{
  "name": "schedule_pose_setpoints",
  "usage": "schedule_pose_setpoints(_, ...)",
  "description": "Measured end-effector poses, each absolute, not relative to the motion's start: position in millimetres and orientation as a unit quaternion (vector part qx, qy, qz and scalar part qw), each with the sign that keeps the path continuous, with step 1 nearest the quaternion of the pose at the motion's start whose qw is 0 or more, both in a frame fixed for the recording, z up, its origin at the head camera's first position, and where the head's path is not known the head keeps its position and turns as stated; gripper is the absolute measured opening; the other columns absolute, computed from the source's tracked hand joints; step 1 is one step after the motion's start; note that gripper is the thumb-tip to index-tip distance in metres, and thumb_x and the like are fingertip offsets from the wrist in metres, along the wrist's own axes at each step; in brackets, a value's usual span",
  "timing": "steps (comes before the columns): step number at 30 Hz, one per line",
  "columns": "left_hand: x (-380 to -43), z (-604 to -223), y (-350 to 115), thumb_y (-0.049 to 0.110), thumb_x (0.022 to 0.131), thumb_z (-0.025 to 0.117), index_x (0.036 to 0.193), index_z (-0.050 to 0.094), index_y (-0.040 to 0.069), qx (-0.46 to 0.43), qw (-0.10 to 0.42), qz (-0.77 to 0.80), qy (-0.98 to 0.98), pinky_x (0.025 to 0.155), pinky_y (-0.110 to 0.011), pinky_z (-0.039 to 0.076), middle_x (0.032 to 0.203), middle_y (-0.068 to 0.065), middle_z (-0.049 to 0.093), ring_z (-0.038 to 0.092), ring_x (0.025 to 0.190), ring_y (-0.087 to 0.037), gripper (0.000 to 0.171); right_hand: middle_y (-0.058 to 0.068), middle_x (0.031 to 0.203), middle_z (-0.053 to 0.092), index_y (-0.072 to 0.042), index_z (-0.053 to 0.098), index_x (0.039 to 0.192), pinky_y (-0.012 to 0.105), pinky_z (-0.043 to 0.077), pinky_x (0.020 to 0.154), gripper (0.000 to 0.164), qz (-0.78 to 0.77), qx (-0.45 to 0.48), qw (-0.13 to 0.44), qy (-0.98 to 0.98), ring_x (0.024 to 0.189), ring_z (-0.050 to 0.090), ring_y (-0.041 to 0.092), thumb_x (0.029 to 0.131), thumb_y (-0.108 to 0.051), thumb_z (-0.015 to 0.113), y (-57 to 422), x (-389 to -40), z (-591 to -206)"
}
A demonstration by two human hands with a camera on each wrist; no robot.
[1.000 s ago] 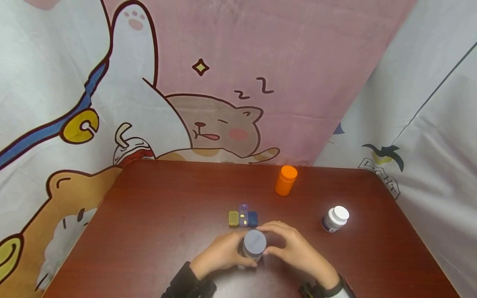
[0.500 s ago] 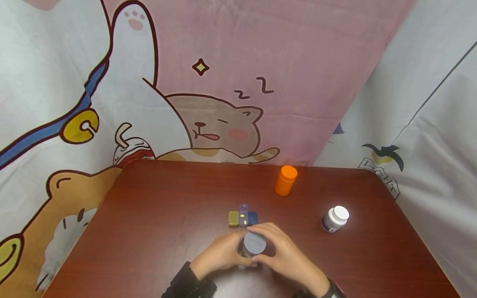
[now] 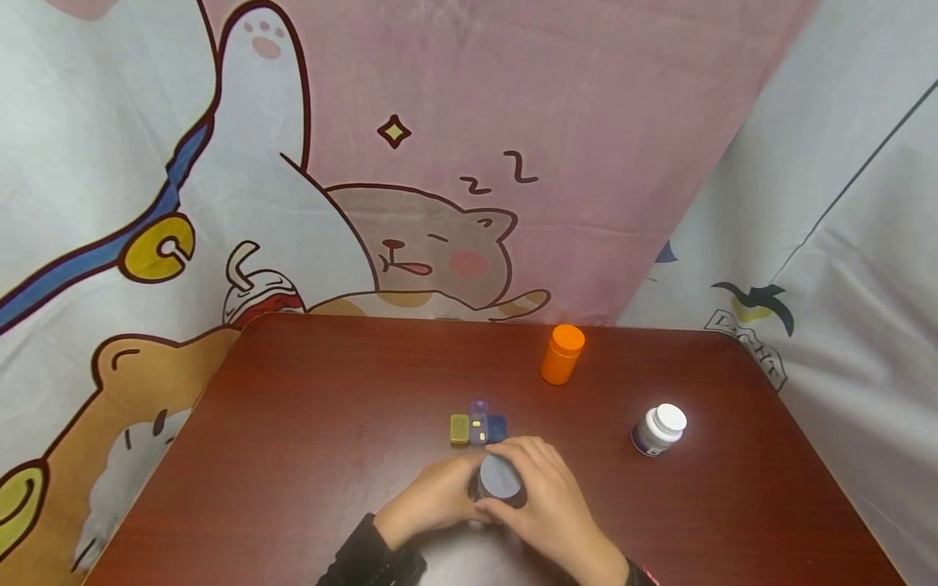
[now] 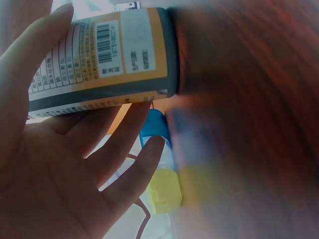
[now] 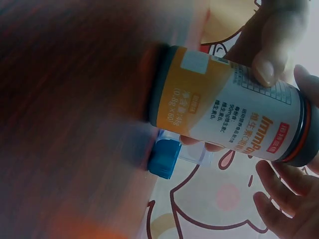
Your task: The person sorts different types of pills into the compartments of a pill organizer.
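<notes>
Grey is topping the bottle (image 3: 501, 483) at 6 o'clock in the head view, the left hand (image 3: 440, 492) gripping its body, the right hand (image 3: 544, 498) curling thumb and fingers around its lid (image 3: 499, 475), and a yellow, purple and blue case (image 3: 478, 429) lying just beside at 11 o'clock. In the left wrist view, the bottle is filling 10 to 11 o'clock, showing orange, white and dark bands, a barcode (image 4: 103, 43) and a dark base (image 4: 172, 52). In the right wrist view, its orange-and-white label (image 5: 224, 102) is facing out toward 3 o'clock.
</notes>
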State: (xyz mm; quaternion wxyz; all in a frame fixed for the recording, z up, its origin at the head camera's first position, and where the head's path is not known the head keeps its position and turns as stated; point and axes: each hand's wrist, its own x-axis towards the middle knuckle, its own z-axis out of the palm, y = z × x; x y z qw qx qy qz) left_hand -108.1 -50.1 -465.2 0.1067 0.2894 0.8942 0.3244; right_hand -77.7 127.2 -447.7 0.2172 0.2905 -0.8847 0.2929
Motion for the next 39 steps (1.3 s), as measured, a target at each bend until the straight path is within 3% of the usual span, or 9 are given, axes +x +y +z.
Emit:
schedule_pose_setpoints(3,-108.2,-464.4,-50.3,0.05,0.061,0.074,0.125,0.05,0.025,0.287,0.108,0.32,0.897,0.076,-0.035,0.046,0.11,0.009,0.059,0.057,0.094,-0.012,0.073,-0.013,0.111,0.051,-0.019,0.055,0.117,0.025,0.028,0.093,0.065,0.285,0.297,0.216,-0.885,0.101,0.046,0.007,0.064,-0.052,0.072,128.4,-78.4,-448.1)
schedule_pose_setpoints(7,-107.9,-463.6,-50.4,0.049,0.06,0.074,0.125,0.05,0.023,0.288,0.112,0.318,0.896,0.078,-0.036,0.046,0.112,0.008,0.058,0.056,0.096,-0.012,0.074,-0.014,0.119,0.046,-0.025,0.046,0.126,0.028,0.032,0.094,0.072,0.299,0.317,0.156,-0.886,0.108,0.043,0.007,0.065,-0.055,0.068,135.1,-80.8,-446.4)
schedule_pose_setpoints(13,-108.1,-464.7,-49.7,0.052,0.062,0.073,0.121,0.052,0.026,0.3,0.112,0.34,0.884,0.078,-0.032,0.045,0.107,0.015,0.058,0.054,0.095,-0.006,0.068,-0.009,0.126,0.046,-0.023,0.044,0.13,0.032,0.038,0.093,0.073,0.362,0.361,0.058,-0.858,0.113,0.043,0.01,0.066,-0.038,0.075,155.6,-88.8,-443.3)
schedule_pose_setpoints(18,-108.6,-464.0,-49.6,0.046,0.061,0.076,0.12,0.052,0.03,0.298,0.123,0.359,0.876,0.079,-0.034,0.044,0.106,0.019,0.056,0.053,0.095,-0.003,0.066,-0.007,0.121,0.053,-0.019,0.052,0.124,0.033,0.04,0.09,0.056,0.43,0.359,0.01,-0.828,0.11,0.048,0.012,0.072,-0.025,0.073,169.9,-97.5,-442.8)
schedule_pose_setpoints(25,-108.5,-463.5,-49.6,0.049,0.061,0.075,0.119,0.052,0.032,0.293,0.129,0.36,0.877,0.078,-0.035,0.043,0.106,0.02,0.056,0.052,0.095,-0.003,0.065,0.004,0.108,0.06,-0.007,0.06,0.114,0.034,0.045,0.083,0.042,0.482,0.375,0.02,-0.791,0.099,0.055,0.02,0.074,-0.009,0.07,168.5,-98.0,-428.9)
schedule_pose_setpoints(39,-108.4,-465.7,-49.6,0.045,0.061,0.076,0.118,0.052,0.03,0.305,0.111,0.358,0.875,0.074,-0.028,0.045,0.1,0.02,0.057,0.053,0.087,0.0,0.063,0.007,0.112,0.058,-0.008,0.055,0.121,0.031,0.042,0.087,0.06,0.45,0.387,0.06,-0.802,0.101,0.052,0.021,0.065,-0.009,0.077,153.3,-89.3,-425.1)
